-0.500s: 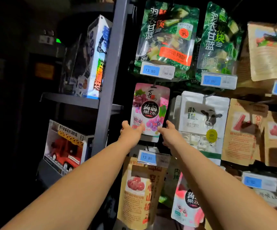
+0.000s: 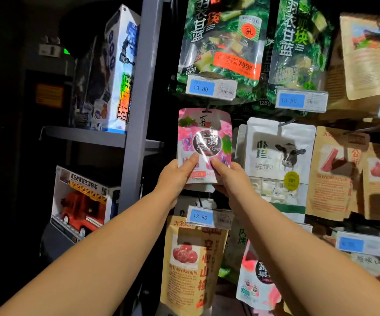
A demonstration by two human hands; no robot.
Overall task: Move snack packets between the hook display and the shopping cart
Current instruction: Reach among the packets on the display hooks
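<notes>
Filling most of the right side, the hook display (image 2: 236, 110) is hung with snack packets in rows, bounded on its left by a grey upright post (image 2: 143, 99). Left of the post, a dim shelf (image 2: 82, 135) carries a tall robot toy box (image 2: 120, 69). Below it stands a windowed box (image 2: 82, 201) with a red toy fire truck inside.

Up top on the display, two green packets (image 2: 220, 42) hang side by side. The clear front of the left one shows pale green cubes. Kraft bags (image 2: 334, 174) crowd the far right, and another kraft bag (image 2: 191, 263) printed with red fruit hangs low in the middle. A white packet (image 2: 280, 156) with a cow on it has a clear lower band showing small wrapped pieces.

Just left of that white one is the pink jelly packet (image 2: 203, 142), its top edge up at a hook. I cannot tell whether the hook runs through it. The left hand (image 2: 175, 176) pinches its lower left corner, thumb on the front and fingers behind. The right hand (image 2: 230, 179) pinches the lower right corner the same way.

A blue price tag (image 2: 207, 217) reading 13 80 sits just beneath both hands.
</notes>
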